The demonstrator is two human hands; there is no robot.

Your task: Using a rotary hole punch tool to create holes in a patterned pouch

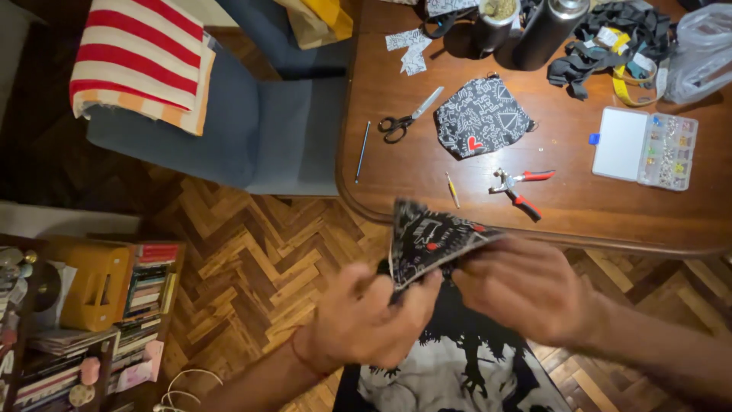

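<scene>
Wooden bench at 12 o'clock; left hand and right hand both pinch black patterned fabric piece above floor; best keep edges aligned, grip firm

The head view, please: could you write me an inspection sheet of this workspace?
Surface: brown wooden table with a rounded edge.
Job's things: black printed fabric piece, held off the table.
Clutter: second printed fabric piece, scissors, red-handled pliers, clear bead box, dark straps, two metal bottles.
Grips: left hand and right hand both pinch the held fabric.
Cables: white cord on the floor.
Surroundings: parquet floor, grey chair, striped cloth, bookshelf.
</scene>
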